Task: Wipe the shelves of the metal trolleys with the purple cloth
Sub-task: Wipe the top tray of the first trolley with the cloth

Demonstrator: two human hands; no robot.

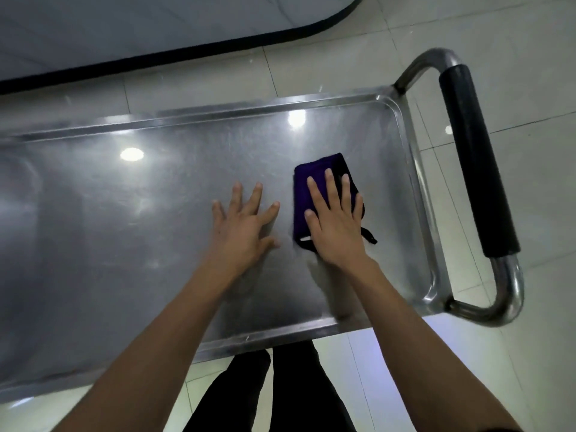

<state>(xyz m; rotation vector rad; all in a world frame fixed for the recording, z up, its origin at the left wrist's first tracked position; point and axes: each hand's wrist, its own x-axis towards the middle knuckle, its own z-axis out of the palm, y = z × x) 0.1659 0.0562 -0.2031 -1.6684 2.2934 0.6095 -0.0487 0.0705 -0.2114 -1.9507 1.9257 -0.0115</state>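
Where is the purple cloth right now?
In the head view, the purple cloth lies folded on the trolley's top shelf, toward its right end near the black-gripped handle, under the flat right hand.

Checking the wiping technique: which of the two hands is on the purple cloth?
The right hand, fingers spread flat, pressing the purple cloth onto the trolley shelf near the handle. The left hand lies on bare metal beside it.
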